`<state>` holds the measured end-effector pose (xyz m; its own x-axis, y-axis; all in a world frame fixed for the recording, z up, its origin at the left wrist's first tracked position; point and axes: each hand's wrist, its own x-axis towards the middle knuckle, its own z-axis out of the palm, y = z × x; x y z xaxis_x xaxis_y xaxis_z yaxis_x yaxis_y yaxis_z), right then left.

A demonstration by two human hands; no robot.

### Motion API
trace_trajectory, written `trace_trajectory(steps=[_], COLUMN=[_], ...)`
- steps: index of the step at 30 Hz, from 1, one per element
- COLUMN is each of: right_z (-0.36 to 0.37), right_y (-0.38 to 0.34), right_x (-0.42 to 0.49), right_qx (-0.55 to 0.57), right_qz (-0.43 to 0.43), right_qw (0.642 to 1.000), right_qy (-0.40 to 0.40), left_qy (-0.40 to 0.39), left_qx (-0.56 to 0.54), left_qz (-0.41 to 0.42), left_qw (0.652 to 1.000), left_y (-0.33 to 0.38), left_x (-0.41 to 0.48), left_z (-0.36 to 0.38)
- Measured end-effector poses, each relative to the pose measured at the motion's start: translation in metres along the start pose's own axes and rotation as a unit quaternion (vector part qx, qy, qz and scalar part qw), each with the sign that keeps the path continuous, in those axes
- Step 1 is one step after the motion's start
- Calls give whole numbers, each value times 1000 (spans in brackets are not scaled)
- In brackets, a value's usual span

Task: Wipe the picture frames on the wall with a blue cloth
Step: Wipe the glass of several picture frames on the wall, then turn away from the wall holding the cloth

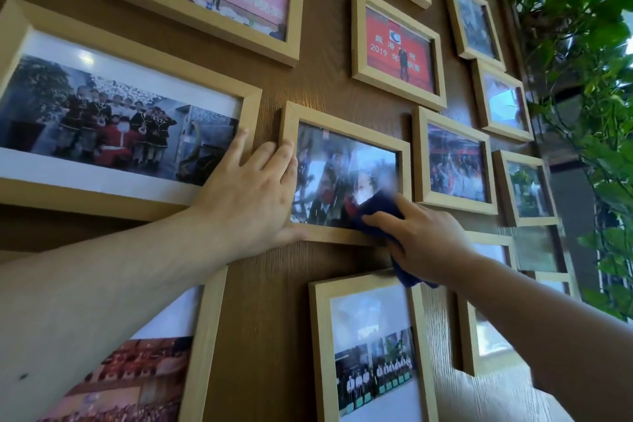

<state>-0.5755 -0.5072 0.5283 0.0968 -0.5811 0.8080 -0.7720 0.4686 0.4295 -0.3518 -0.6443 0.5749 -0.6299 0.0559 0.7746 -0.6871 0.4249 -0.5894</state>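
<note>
Wiping: right hand [424,240] clutches blue cloth [376,212] at middle frame [346,140] lower-right corner; unwiped glass lies up-left; left hand [253,195] flat, open, bracing its left edge.

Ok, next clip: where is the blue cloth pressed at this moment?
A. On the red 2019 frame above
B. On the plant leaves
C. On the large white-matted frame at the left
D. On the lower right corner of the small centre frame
D: the right hand presses the blue cloth on the lower right corner of the centre frame, while the left hand steadies its left edge.
</note>
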Motion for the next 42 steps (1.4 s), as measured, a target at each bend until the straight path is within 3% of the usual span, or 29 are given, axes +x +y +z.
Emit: trace_trajectory(steps=[5, 9, 17, 24, 34, 38, 42], right_z=[-1, -5, -18, -19, -47, -71, -92], right_y=[22, 34, 66, 125, 133, 101, 56], right_x=[-16, -24, -65, -148, -274, -322, -375], right_qx=[-56, -55, -1, -106, -181, -205, -214], right_qz=[31, 24, 56, 44, 34, 101, 191], right_qw=[997, 997, 998, 986, 957, 924, 900], right_qy=[-32, -39, -40, -120, -226, -305, -329], left_qy=[-21, -16, 14, 45, 48, 52, 62], left_qx=[17, 20, -110, -234, -378, -455, -512], left_qz=[-13, 35, 93, 137, 222, 266, 333], left_qw=[1000, 999, 989, 962, 897, 849, 789], left_y=[6, 23, 106, 224, 361, 394, 429], left_x=[2, -2, 16, 34, 11, -9, -37], left_z=[-6, -12, -20, -20, -18, -22, -44])
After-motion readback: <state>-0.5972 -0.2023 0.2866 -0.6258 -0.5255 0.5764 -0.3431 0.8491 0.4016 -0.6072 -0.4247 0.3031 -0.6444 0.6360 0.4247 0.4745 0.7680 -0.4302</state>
